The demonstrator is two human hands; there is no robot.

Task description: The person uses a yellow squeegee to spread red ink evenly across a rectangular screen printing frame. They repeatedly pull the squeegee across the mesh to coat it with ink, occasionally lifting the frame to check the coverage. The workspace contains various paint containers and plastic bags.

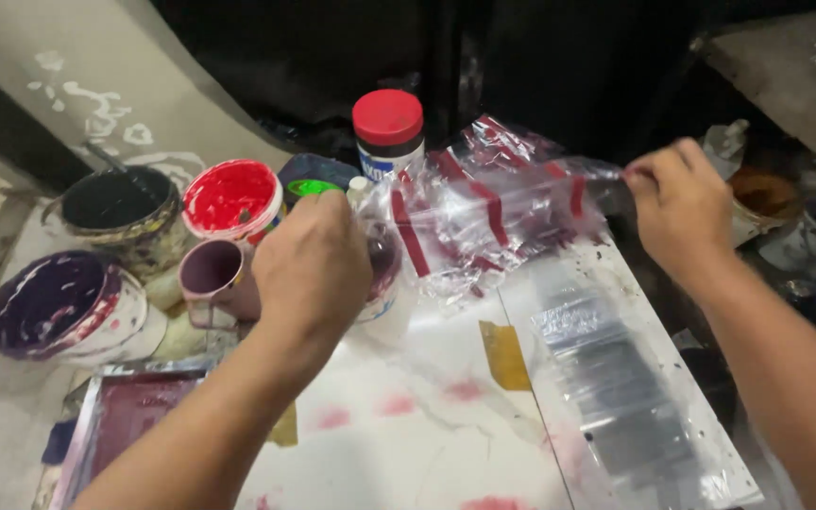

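My left hand (pixel 312 260) is curled shut on one end of a crinkled clear plastic bag (pixel 488 212) with dark red strips across it, and my right hand (pixel 680 203) pinches the other end between fingers and thumb, so the glossy film hangs stretched between them above the worktop (pixel 399 444). The worktop is pale and smooth, blotched with pink stains and patched with mustard-yellow tape. To the right lies a flat stack of shiny transparent sleeves (pixel 616 378). Behind my left hand crowd round paint tubs: one coated bright red inside (pixel 231 196), one deep purple (pixel 49 302), one black (pixel 115 200), plus a small mauve cup (pixel 214 274). A white plastic bottle with a red screw cap (pixel 388 127) stands behind the bag. A metal-framed screen (pixel 129 416), stained maroon, lies beside my left forearm.
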